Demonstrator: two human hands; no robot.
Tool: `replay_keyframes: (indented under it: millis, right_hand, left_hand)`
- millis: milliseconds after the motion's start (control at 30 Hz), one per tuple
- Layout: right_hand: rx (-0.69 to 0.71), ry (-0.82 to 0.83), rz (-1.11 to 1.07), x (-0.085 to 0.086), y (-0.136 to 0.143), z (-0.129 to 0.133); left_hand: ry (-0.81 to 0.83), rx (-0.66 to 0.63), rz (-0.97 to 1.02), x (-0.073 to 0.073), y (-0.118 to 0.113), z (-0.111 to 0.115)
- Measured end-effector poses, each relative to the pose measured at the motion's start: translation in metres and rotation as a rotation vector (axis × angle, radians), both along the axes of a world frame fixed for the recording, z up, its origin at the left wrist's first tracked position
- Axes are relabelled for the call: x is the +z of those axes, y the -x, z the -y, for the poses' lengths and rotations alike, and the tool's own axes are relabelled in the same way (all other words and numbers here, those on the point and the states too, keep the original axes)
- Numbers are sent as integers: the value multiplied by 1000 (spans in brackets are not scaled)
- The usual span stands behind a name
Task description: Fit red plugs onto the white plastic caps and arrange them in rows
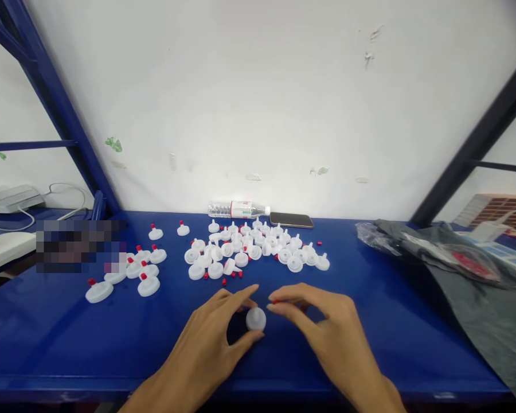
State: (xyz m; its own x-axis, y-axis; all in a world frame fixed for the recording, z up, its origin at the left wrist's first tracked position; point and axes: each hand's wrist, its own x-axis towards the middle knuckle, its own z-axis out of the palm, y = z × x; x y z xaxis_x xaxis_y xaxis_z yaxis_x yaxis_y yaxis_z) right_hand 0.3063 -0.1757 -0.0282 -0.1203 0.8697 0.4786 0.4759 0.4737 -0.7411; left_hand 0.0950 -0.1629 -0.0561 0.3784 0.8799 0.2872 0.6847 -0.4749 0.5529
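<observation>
In the lower middle of the head view, my left hand (217, 330) curls its thumb and fingers around a white plastic nozzle cap (256, 319), its spout facing up. Just to the right, my right hand (327, 318) pinches a small red tip cap (276, 302) between thumb and index finger, apart from the white cap. Beyond both hands lies a loose pile of white nozzle caps (294, 264), turned various ways. A few loose red tip caps (224, 281) are scattered at its front edge. Several white caps with red tips fitted (148, 285) stand at the left.
A clear water bottle (243, 210) lies against the wall beside a dark phone (291, 219). Plastic bags (447, 252) and grey sheeting (477, 304) cover the right side of the blue table (370, 355). Blue frame posts (64, 97) rise at the left. A blurred patch hides part of the far left.
</observation>
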Motion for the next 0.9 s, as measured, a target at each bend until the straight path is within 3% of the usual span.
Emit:
replay_keyframes:
  millis: [200, 533, 733, 900]
  right_hand:
    - [145, -16, 62, -9, 25, -1]
    - [112, 159, -10, -8, 21, 4]
    - [114, 133, 7, -11, 19, 0]
    - [146, 243, -41, -9, 19, 1]
  left_hand:
    - [18, 9, 8, -4, 1, 0]
    - [54, -42, 7, 0, 2, 2]
    - [-207, -119, 105, 2, 0, 11]
    - [-382, -186, 224, 3, -2, 10]
